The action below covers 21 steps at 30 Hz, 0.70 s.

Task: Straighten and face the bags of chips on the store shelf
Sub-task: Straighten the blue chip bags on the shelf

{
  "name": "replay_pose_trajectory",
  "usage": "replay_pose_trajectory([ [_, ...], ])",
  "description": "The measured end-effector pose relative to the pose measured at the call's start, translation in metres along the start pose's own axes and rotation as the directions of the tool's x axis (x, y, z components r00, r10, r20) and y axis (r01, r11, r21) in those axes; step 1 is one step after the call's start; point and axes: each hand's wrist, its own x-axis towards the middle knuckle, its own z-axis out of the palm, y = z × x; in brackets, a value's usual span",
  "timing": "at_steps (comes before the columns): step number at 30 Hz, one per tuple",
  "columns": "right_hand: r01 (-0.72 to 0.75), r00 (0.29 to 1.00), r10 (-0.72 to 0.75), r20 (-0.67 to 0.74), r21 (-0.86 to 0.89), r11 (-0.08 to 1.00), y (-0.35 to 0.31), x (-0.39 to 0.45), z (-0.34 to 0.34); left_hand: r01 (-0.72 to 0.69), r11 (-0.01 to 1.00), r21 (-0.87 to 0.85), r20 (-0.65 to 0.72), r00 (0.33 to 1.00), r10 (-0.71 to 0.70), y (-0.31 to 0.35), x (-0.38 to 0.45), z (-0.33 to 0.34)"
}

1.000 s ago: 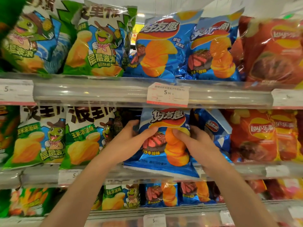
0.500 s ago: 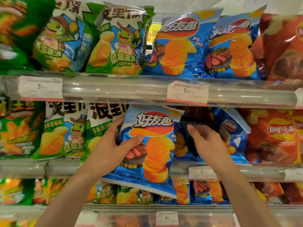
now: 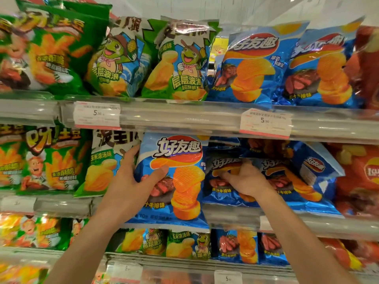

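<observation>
My left hand (image 3: 133, 181) grips a blue bag of ridged chips (image 3: 180, 181) by its left edge, thumb across the front, and holds it upright in front of the middle shelf. My right hand (image 3: 246, 181) reaches into the middle shelf and holds a second blue bag (image 3: 221, 193) that stands there, fingers curled on its front. A third blue bag (image 3: 293, 181) leans beside it, and a tilted blue bag (image 3: 315, 165) lies behind on the right.
Green chip bags (image 3: 102, 167) stand left of my hands and red bags (image 3: 361, 181) to the right. The upper shelf rail (image 3: 184, 117) carries price tags (image 3: 265, 123) and more green and blue bags. A lower shelf (image 3: 184, 242) holds smaller bags.
My left hand has carried the blue bag left and raised it upright. My right hand has let go of it and moved onto the bags standing in the shelf.
</observation>
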Motion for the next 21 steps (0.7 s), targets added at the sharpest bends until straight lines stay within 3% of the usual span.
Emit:
replay_pose_trajectory([
  [6,0.275,0.932,-0.182,-0.313,0.286,0.918,0.002,0.003,0.012,-0.025,0.999,-0.026,-0.019,1.0,0.024,0.002,0.001,-0.001],
  [10,0.373,0.872,-0.195,-0.448,0.352,0.859,-0.01,0.009,0.022,-0.034,0.999,-0.016,-0.021,0.999,0.034,0.0,0.005,-0.001],
  [14,0.291,0.909,-0.143,-0.392,0.35,0.891,-0.008,0.025,0.033,-0.043,0.998,0.039,-0.013,0.999,0.044,-0.002,0.007,0.0],
  [18,0.063,0.981,0.039,-0.192,0.499,0.864,0.003,0.035,0.031,-0.049,0.996,0.069,-0.025,0.998,0.051,-0.006,0.009,0.002],
  [21,-0.022,0.995,0.07,-0.068,0.54,0.842,0.007,0.031,0.026,-0.056,0.997,0.052,-0.025,0.998,0.057,-0.007,0.009,0.003],
])
